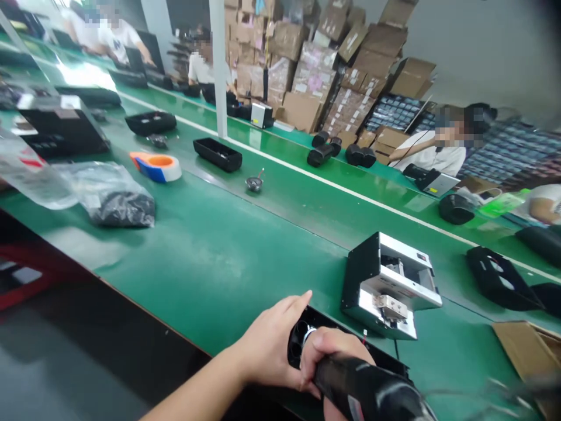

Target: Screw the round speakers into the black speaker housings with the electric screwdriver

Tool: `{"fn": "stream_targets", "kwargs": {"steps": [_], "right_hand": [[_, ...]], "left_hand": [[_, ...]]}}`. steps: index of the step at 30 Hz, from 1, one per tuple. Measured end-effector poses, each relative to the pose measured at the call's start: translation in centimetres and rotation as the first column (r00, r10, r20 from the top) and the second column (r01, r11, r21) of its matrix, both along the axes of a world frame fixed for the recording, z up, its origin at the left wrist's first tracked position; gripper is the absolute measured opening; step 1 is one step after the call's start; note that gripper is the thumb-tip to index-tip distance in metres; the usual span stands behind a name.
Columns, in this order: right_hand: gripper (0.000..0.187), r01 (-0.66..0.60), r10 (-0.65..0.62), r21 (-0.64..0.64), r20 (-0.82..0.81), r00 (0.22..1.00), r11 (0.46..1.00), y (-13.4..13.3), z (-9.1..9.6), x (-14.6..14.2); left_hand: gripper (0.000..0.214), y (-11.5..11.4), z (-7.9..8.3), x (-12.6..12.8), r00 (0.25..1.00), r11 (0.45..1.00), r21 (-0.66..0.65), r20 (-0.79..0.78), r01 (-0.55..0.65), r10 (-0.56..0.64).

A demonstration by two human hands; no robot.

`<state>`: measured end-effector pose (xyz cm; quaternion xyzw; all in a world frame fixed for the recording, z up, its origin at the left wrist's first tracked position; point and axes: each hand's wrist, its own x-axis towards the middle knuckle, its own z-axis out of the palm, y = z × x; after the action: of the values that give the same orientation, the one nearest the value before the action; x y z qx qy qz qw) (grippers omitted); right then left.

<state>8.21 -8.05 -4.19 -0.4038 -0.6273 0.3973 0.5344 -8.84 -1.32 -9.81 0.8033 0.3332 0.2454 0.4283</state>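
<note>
My left hand (272, 342) rests with its fingers spread on a black plastic housing (302, 342), which has a round, fan-like opening and lies on the green workbench. My right hand (333, 365) wraps around a black cylindrical hand tool (363, 389), which is blurred and crosses the housing at the bottom of the view. The tool's tip is hidden behind my hand. To the right stands a silver-and-black metal device chassis (388, 286) with its mechanism exposed, apart from both hands.
The green workbench (210, 275) runs into the distance, with a black tray (217, 154), a tape roll (158, 166) and a plastic bag (118, 202) on it. A cardboard sheet (523, 351) lies at the right. A co-worker (432, 155) sits across the bench before stacked cartons (307, 70).
</note>
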Motion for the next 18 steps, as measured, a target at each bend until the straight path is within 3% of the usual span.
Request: {"fn": "stream_targets", "kwargs": {"steps": [3, 7, 10, 12, 15, 18], "right_hand": [[0.051, -0.011, 0.01, 0.087, 0.016, 1.0, 0.996, 0.6, 1.9, 0.5], [0.068, 0.001, -0.005, 0.179, 0.022, 1.0, 0.984, 0.7, 3.3, 1.0], [0.059, 0.033, -0.037, 0.245, 0.013, 0.999, 0.969, 0.2, 3.6, 0.3], [0.047, 0.082, -0.083, 0.291, -0.008, 0.997, 0.953, -0.1, 3.6, -0.5], [0.048, 0.223, -0.189, 0.36, -0.128, 0.974, 0.906, 0.2, 3.9, -1.3], [0.055, 0.367, -0.251, 0.391, -0.315, 0.915, 0.844, 0.4, 5.6, -0.1]], "left_hand": [[0.155, 0.2, -0.4, -0.2, 1.0, 0.999, 0.025, -0.012, -0.022, 0.022], [0.15, 0.4, -0.7, -0.4, 0.999, 0.998, 0.04, -0.001, -0.046, 0.046], [0.143, 0.5, -0.5, -0.5, 0.997, 0.997, 0.042, 0.025, -0.068, 0.067], [0.136, 0.6, -0.3, -0.6, 0.996, 0.995, 0.049, 0.046, -0.082, 0.079], [0.128, 1.1, -0.1, -0.8, 0.994, 0.993, 0.068, 0.062, -0.093, 0.089], [0.127, 1.6, 0.0, -1.2, 0.992, 0.989, 0.087, 0.053, -0.118, 0.114]]}}
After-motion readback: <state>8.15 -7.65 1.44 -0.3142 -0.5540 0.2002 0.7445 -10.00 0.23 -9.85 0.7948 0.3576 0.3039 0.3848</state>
